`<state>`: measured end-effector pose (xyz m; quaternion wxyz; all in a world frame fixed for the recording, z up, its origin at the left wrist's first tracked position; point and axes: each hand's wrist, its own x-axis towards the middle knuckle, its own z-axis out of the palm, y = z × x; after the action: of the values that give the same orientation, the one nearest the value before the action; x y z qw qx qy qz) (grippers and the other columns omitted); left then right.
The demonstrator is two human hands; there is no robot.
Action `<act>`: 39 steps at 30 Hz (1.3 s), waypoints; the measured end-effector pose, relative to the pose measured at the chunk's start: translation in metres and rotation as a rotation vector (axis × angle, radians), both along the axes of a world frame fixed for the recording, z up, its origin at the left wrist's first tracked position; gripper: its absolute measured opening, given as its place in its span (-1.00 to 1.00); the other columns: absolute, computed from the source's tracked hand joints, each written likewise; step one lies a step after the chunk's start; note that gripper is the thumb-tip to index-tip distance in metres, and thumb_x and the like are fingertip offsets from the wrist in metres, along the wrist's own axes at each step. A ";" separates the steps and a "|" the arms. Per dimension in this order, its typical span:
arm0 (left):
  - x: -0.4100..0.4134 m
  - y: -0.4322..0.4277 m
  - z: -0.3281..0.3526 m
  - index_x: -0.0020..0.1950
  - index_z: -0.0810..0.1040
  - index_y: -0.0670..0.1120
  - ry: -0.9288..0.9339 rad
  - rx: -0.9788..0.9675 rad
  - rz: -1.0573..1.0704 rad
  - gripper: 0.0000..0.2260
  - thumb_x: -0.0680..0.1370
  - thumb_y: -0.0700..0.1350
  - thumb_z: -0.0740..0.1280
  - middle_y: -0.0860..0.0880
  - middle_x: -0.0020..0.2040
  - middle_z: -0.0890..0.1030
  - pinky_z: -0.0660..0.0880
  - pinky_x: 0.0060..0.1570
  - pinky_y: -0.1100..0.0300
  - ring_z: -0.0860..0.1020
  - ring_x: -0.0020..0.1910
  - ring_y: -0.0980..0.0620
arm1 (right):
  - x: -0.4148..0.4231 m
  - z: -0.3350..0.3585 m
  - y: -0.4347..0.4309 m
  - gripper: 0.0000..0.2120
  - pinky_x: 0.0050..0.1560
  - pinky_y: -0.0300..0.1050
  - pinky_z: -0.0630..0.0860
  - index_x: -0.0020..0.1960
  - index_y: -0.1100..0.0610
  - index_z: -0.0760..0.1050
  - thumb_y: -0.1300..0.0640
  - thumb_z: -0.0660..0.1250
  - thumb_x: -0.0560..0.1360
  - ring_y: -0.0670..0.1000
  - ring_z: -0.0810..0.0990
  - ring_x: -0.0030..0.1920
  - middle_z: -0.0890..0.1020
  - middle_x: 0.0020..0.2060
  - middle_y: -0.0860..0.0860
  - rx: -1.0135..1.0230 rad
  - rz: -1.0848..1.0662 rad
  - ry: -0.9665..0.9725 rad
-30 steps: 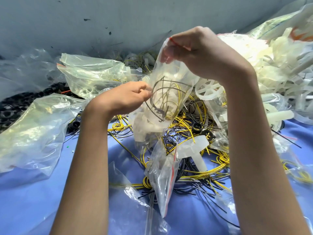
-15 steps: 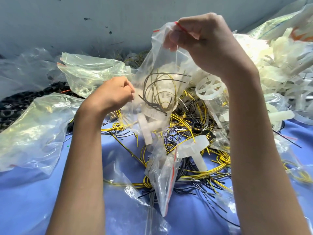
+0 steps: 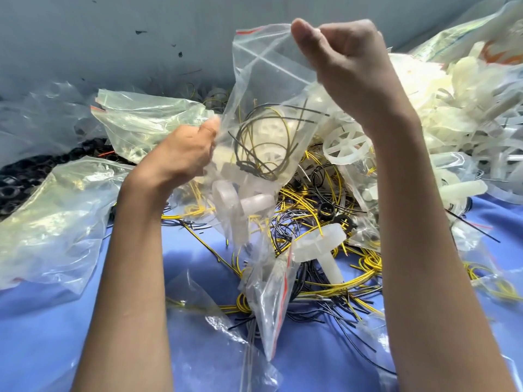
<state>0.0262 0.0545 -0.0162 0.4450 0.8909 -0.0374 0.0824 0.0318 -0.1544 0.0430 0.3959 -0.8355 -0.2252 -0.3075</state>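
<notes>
The fingers of the left hand [image 3: 184, 154] are hidden behind the clear zip bag [image 3: 268, 89]; its thumb squeezes the bag's left side. The right hand [image 3: 348, 69] pinches the bag's top edge and holds it up in the air over the desk [image 3: 56, 335]. Inside sit a loop of black and yellow wire [image 3: 256, 166] and a white wheel [image 3: 273, 137], foggy through the plastic. Both arms are cut off at the bottom. The desk is blue, with a tangle of wires [image 3: 311, 219], more bags [image 3: 56, 222] and a heap of white plastic parts [image 3: 452, 108], cut off at the right. A grey wall [image 3: 113, 38] stands behind.
</notes>
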 end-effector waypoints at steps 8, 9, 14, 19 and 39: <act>0.000 0.024 -0.004 -0.44 0.22 -0.02 -0.092 0.018 -0.120 -0.41 0.30 0.49 0.25 0.12 -0.52 0.17 0.36 -0.20 0.11 0.17 -0.52 0.15 | 0.009 -0.009 -0.020 -0.55 -0.41 -0.25 0.17 -0.08 0.38 0.50 -0.07 0.28 0.55 -0.16 0.29 -0.46 0.45 -0.35 0.06 -0.167 0.035 0.222; -0.001 0.027 -0.006 -0.44 0.25 -0.04 -0.059 0.040 -0.150 -0.44 0.30 0.44 0.27 0.12 -0.52 0.19 0.34 -0.24 0.14 0.19 -0.53 0.16 | 0.009 -0.010 -0.020 -0.61 -0.42 -0.29 0.22 -0.07 0.29 0.53 -0.06 0.25 0.56 -0.20 0.38 -0.45 0.54 -0.31 0.02 -0.205 0.041 0.261; -0.001 0.027 -0.006 -0.27 0.44 -0.11 0.080 0.168 -0.198 -0.17 0.05 0.67 0.13 0.02 -0.31 0.58 0.47 -0.14 0.22 0.50 -0.32 0.07 | 0.004 -0.008 -0.009 -0.74 -0.11 -0.25 0.56 -0.05 0.31 0.59 0.16 0.21 0.61 -0.11 0.65 -0.18 0.69 -0.15 0.09 -0.288 0.207 0.171; 0.000 0.010 -0.002 -0.03 0.50 0.02 -0.004 -0.101 -0.280 -0.14 0.03 0.67 0.09 0.13 -0.08 0.67 0.49 0.02 0.11 0.60 -0.07 0.22 | -0.005 0.003 0.004 -0.76 -0.05 -0.22 0.51 -0.05 0.35 0.56 0.25 0.16 0.61 -0.07 0.63 -0.19 0.65 -0.18 0.09 -0.223 0.430 -0.007; -0.001 -0.019 -0.005 -0.05 0.44 -0.11 -0.055 -0.383 -0.353 -0.86 0.63 -0.11 0.16 -0.04 -0.11 0.60 0.48 0.07 0.12 0.58 -0.08 0.10 | -0.007 0.003 0.022 -0.72 0.05 0.21 0.49 -0.15 0.42 0.46 0.24 0.13 0.59 0.32 0.59 -0.03 0.63 -0.11 0.33 -0.176 0.425 -0.061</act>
<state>0.0248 0.0353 -0.0211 0.6118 0.7676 -0.1882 0.0330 0.0244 -0.1329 0.0461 0.3703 -0.7908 -0.4340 -0.2216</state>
